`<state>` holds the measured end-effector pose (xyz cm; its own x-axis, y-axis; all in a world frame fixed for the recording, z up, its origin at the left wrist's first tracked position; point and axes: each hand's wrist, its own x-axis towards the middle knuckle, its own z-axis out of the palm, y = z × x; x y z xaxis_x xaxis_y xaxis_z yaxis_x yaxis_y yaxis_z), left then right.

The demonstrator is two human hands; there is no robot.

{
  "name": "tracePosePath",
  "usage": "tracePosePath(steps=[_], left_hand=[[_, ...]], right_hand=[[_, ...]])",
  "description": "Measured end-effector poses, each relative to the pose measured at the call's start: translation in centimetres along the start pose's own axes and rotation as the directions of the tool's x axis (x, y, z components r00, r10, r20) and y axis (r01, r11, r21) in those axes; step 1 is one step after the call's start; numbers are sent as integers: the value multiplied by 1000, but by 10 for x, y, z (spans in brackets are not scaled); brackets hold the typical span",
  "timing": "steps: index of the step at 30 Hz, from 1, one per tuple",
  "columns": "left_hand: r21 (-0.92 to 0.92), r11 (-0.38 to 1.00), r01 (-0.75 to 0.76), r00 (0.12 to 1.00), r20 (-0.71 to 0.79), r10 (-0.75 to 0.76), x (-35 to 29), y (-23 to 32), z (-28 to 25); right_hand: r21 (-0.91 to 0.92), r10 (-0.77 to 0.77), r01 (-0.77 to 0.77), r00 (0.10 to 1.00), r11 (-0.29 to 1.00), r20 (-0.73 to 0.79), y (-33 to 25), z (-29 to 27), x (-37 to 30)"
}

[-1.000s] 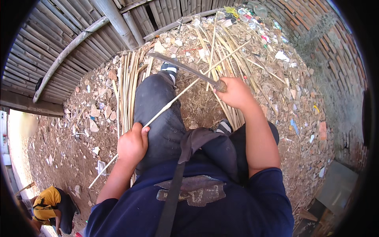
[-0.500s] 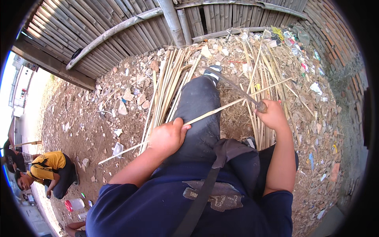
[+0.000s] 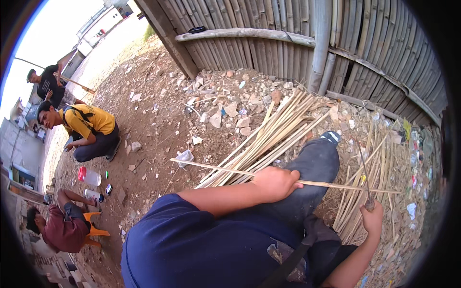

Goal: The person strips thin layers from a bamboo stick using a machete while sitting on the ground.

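My left hand is closed around a long, pale bamboo strip, pressing it over my dark-trousered thigh. One end of the strip reaches out to the left past my forearm, the other to the right. In my right hand is the round handle of a long, thin-bladed knife. Its dark blade points away from me and crosses the strip near its right end; whether they touch I cannot tell. Beyond my left forearm lies a pile of bamboo strips, and a second pile lies near my right hand.
A bamboo fence closes off the far side. Rubble and litter cover the dirt ground. At left, a person in yellow crouches, another in black stands, and one in maroon sits near a red-lidded jar.
My view has swung left, bringing the other people more into sight. The knife now points more steeply away from me, its blade farther right along the strip. Both hands keep their hold.
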<state>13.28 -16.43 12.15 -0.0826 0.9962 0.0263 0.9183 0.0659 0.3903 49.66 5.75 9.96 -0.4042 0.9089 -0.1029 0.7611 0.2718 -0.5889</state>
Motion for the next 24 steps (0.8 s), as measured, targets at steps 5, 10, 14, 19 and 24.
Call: tracePosePath(steps=[5,10,14,19,24], left_hand=[[-36,997,71,997,4,-71,-14,-2,-12],[-15,999,-46,993,-106,44,-4,-7,2],[69,998,13,999,-38,-10,1,-4,-1],[70,997,29,1000,0,-29,0,-8,7],[97,991,96,992,77,-103,3,6,-5]], right_hand=[[-29,-40,39,997,999,-61,-47,6,-7],[54,37,-35,998,998,-47,-6,6,11],[-151,1,-6,999,989,-34,-41,6,6],[12,43,-43,999,999,1,-32,14,11],[-22,3,-5,995,1000,-101,-45,10,-4]])
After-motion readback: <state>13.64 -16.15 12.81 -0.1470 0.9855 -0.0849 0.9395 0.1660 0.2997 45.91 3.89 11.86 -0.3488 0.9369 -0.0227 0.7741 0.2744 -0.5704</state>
